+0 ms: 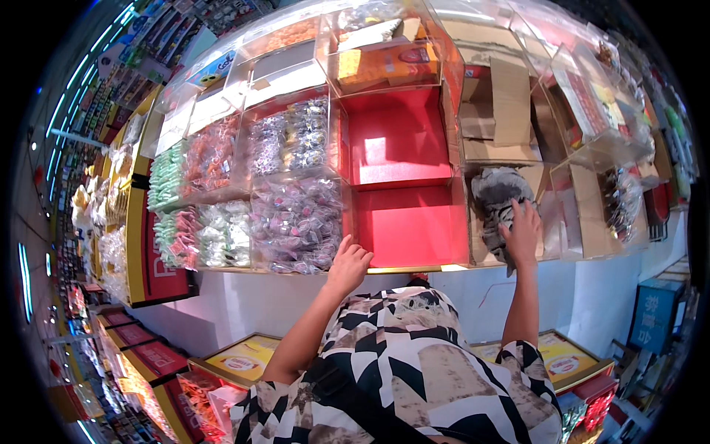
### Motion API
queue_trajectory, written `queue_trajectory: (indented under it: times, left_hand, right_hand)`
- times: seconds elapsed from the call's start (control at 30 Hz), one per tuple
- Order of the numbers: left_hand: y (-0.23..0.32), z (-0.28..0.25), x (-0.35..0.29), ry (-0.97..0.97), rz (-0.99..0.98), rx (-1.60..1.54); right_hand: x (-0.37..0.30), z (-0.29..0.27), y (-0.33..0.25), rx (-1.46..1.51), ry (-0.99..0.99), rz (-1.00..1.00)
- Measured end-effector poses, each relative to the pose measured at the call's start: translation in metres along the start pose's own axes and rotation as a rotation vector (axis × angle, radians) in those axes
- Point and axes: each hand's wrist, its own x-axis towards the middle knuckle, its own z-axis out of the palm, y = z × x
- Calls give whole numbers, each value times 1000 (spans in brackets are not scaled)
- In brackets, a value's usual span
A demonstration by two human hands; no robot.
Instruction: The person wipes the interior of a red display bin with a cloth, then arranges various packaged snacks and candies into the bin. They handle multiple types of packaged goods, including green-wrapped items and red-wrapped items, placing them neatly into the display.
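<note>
My right hand (523, 231) is at a dark grey cloth (499, 189) in a cardboard-lined compartment, its fingers curled against the cloth's right side. The crumpled cloth hangs down toward the compartment's front edge. At the front edge of the display, my left hand (349, 264) is open with its fingers loosely bent, holding nothing. It is between a compartment of small purple wrapped packets (296, 222) and a red-lined compartment (403, 226). Behind that is another red-lined compartment (396, 133).
Clear plastic dividers separate the compartments. Green packets (166, 177), orange-red packets (211, 157) and white packets (224, 233) fill those on the left. Cardboard flaps (510, 100) stand at the back right. Yellow-topped boxes (248, 357) flank me below, and a blue box (652, 314) is at the right.
</note>
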Motion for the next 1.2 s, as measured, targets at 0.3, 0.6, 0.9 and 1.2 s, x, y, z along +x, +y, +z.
queue_trajectory:
  times: [0.3, 0.6, 0.9, 1.2]
  left_hand:
    - [-1, 15, -6, 106, -6, -29]
    - [-1, 21, -8, 140, -42, 2]
    - [-2, 29, -13, 251, -129, -47]
    - [0, 22, -6, 252, -164, -117]
  right_hand:
    - [12, -18, 69, 1012, -410, 549]
    - [120, -166, -63, 2225, 141, 236]
    - [218, 19, -263, 1279, 6, -243]
    - [190, 270, -309, 458, -108, -687]
